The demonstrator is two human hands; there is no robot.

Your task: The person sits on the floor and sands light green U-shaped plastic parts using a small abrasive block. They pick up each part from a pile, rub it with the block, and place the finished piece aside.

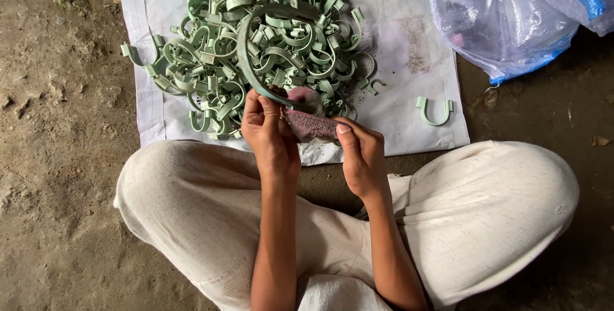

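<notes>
A large green clip (256,55) was held at centre frame, arching up over the pile (256,42) of smaller clips on the white sheet (409,49). It was judged light, stiff and springy, best taken near one end. The left hand (268,135) was closed around its lower end. A reddish-brown pad (310,125), seemingly soft and coarse, was pinched in the right hand (361,157), fingers narrowed on it, and pressed against the clip. One clip (435,111) was left apart at right; a plastic bag (511,10) was seen upper right.
</notes>
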